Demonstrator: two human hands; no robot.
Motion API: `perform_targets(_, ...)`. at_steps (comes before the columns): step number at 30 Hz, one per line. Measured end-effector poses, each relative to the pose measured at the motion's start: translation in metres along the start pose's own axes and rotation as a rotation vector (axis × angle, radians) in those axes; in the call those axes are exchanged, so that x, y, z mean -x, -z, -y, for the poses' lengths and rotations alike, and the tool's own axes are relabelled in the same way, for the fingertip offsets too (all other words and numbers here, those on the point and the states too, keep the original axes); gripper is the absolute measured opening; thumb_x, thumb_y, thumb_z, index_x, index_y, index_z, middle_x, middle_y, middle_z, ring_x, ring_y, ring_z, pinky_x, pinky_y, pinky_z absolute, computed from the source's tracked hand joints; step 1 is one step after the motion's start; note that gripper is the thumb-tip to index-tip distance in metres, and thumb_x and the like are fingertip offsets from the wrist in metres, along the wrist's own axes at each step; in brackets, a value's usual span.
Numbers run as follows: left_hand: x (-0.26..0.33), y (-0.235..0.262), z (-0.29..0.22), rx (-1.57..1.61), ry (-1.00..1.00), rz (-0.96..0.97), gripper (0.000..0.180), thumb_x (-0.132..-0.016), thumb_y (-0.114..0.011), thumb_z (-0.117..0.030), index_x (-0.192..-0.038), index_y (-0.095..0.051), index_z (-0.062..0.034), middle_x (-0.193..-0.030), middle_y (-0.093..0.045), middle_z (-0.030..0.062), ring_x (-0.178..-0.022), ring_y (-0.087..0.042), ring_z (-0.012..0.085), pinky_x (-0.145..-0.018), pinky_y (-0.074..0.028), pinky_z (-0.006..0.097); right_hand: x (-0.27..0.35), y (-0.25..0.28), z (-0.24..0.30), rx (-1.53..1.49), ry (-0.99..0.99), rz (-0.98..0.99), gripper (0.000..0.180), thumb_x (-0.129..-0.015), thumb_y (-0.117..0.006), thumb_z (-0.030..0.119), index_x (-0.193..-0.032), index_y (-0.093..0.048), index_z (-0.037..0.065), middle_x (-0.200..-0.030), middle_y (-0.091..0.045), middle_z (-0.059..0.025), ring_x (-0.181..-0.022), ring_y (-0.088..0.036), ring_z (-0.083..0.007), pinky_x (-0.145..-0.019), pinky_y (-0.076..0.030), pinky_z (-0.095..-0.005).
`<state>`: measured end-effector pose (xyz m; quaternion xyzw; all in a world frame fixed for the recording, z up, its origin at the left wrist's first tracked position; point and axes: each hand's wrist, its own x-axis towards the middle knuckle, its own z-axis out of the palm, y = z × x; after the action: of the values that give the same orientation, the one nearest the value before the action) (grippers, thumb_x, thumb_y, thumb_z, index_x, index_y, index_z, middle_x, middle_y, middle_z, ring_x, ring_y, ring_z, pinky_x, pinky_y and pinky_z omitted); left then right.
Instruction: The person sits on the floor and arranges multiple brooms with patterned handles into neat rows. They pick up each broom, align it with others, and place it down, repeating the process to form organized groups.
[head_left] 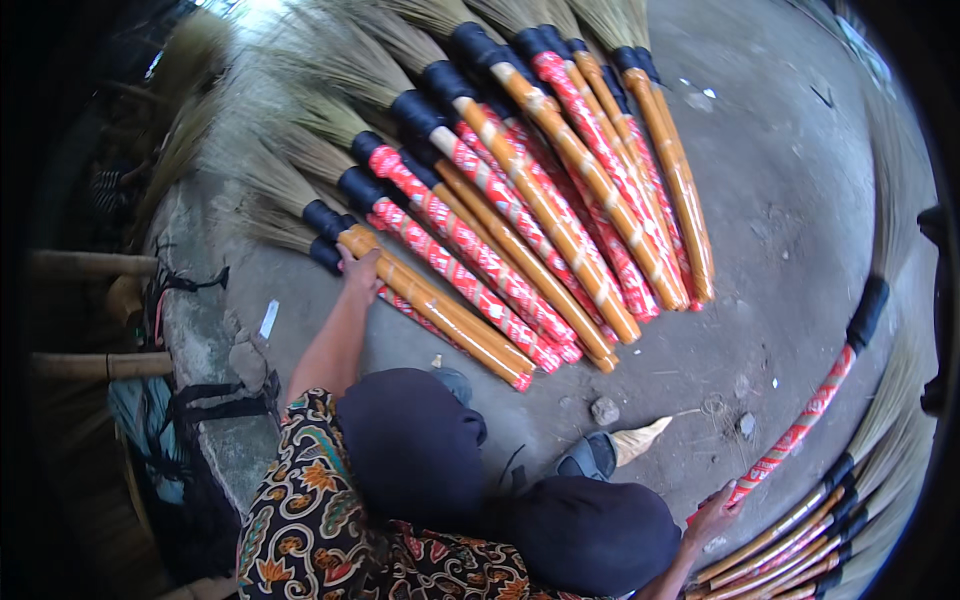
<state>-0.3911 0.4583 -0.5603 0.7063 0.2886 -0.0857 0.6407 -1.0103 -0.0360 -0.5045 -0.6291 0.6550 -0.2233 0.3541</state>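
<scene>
My left hand [361,268] is closed round the upper part of an orange-wrapped broom handle [445,308], just below its black binding. That broom lies at the near left end of a spread pile of grass brooms [545,180] on the ground. Held out to the right, a broom with a red-and-white wrapped handle [795,435] has its lower end in my right hand [714,517]. Its black collar [868,312] and pale bristles point away from me. The fingertips of my left hand are partly hidden behind the handle.
A second group of brooms [800,545] lies at the lower right. Between my feet and the piles are a dry leaf [642,440] and small stones [604,410]. Bamboo poles [95,365] and a low concrete edge [215,330] stand at the left.
</scene>
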Motion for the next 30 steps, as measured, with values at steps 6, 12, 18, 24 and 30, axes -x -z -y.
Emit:
perform_targets(6,0.032,-0.013,-0.017,-0.043,-0.067,-0.06,0.111,-0.096,-0.07,-0.004,-0.167,0.01,-0.0345,-0.153,-0.043,0.0157,-0.122,-0.062,0.0338,-0.096,-0.058,0.059,0.037,-0.097,0.099,-0.229,0.302,0.47,0.028,-0.103,-0.068,0.021,-0.118,-0.059,0.0,-0.08,-0.058,-0.003,-0.066,-0.054,-0.0118,-0.06,-0.047,-0.03)
perform_targets(12,0.03,0.001,-0.011,0.134,-0.005,0.055,0.111,-0.097,-0.071,-0.006,-0.167,0.01,-0.0357,-0.156,-0.041,0.0142,-0.127,-0.06,0.0344,-0.097,-0.055,0.062,0.1,-0.205,0.214,-0.101,0.611,0.975,0.038,-0.094,-0.079,0.024,-0.12,-0.065,0.0,-0.093,-0.07,-0.014,-0.079,-0.066,-0.0181,-0.072,-0.055,-0.0332)
perform_targets(18,0.036,0.009,-0.025,0.238,-0.056,0.037,0.108,-0.096,-0.052,-0.077,-0.169,0.006,-0.0246,-0.174,-0.013,0.0176,-0.157,-0.025,0.0383,-0.119,-0.029,0.066,0.167,-0.3,0.251,0.106,0.973,1.158,0.056,-0.096,-0.074,0.031,-0.145,-0.056,0.009,-0.125,-0.063,-0.0228,-0.107,-0.065,-0.037,-0.096,-0.053,-0.0455)
perform_targets(24,0.029,-0.018,-0.051,-0.706,-0.359,-0.275,0.129,-0.086,-0.072,-0.061,-0.166,0.014,-0.0094,-0.17,-0.017,0.0297,-0.156,-0.023,0.0459,-0.128,-0.016,0.056,0.178,-0.307,0.225,0.285,1.566,0.919,0.055,-0.091,-0.073,0.013,-0.145,-0.059,0.015,-0.131,-0.061,-0.0154,-0.117,-0.061,-0.0358,-0.097,-0.052,-0.0452)
perform_targets(30,0.014,-0.033,-0.042,-0.9,-0.253,-0.326,0.13,-0.083,-0.079,-0.053,-0.167,0.016,-0.0203,-0.161,-0.035,0.0321,-0.144,-0.033,0.0621,-0.122,-0.027,0.062,0.094,-0.245,0.211,-0.119,1.181,0.682,0.034,-0.087,-0.07,0.0,-0.12,-0.07,0.005,-0.117,-0.068,-0.0149,-0.11,-0.065,-0.0345,-0.097,-0.052,-0.0435)
